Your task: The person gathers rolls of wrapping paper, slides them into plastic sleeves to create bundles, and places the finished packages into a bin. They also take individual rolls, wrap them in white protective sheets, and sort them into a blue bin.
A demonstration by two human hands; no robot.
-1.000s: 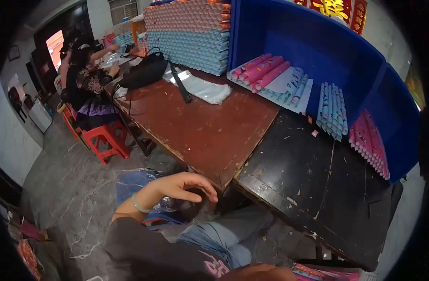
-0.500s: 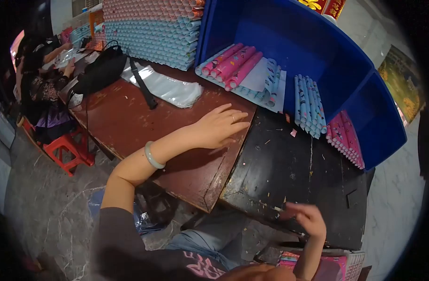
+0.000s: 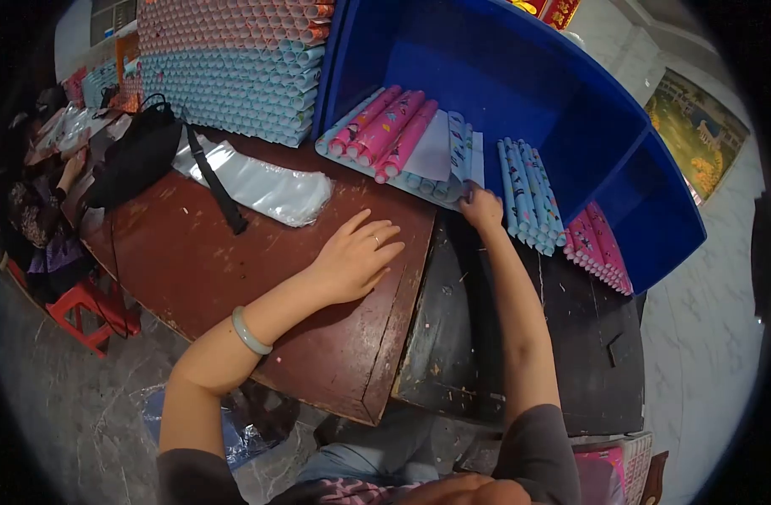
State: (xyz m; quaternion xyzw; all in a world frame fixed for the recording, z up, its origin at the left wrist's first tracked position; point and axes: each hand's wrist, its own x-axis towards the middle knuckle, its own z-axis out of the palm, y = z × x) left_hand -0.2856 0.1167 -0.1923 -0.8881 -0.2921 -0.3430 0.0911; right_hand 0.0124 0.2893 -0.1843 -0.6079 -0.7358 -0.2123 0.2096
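Note:
Fingers spread and empty, my left hand (image 3: 356,257) is low over the red-brown table (image 3: 200,244), near its right edge. My right hand (image 3: 481,206) is closed at the near end of the blue patterned paper (image 3: 459,156), pinching its edge; the fingertips are partly hidden. That paper lies beside a white sheet (image 3: 432,147) and several pink patterned rolls (image 3: 389,126), at the front of the blue bin (image 3: 453,67). Right of my right hand is a stack of light-blue rolls (image 3: 530,194), with pink rolls (image 3: 600,248) farther right.
Clear plastic sleeves (image 3: 272,189) and a black bag (image 3: 133,160) lie on the table's left part. Behind them rises a tall stack of rolls (image 3: 225,93). A co-worker sits at far left by a red stool (image 3: 95,316). A black table (image 3: 486,337) adjoins at right.
My right hand has reached forward from the near edge of the black table to the blue paper and closed on it. My left hand stays open, slightly nearer in the view, which has shifted.

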